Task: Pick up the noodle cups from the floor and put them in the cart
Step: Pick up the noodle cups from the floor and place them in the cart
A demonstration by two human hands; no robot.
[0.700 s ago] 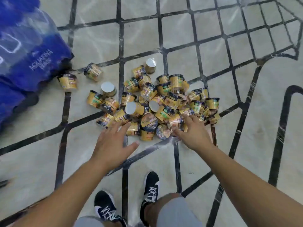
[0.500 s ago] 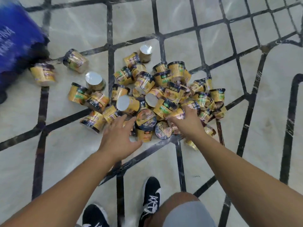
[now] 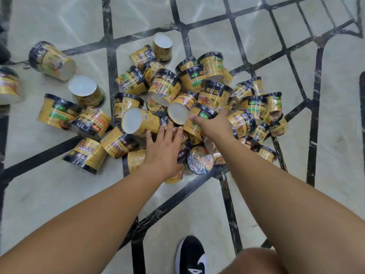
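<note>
head view:
noodle cups (image 3: 166,89): yellow-black, heaped on marble floor (image 3: 325,135), most tipped on their sides; a few strays lie apart at left.
left hand (image 3: 165,153): palm down over near edge of heap, grip spread, fingers straight, touching a cup under it.
right hand (image 3: 214,125): reaching into heap centre, thumb against a green-label cup (image 3: 203,116); fingers hidden, grip cannot tell.
shoe (image 3: 190,256): black, bottom edge.
</note>
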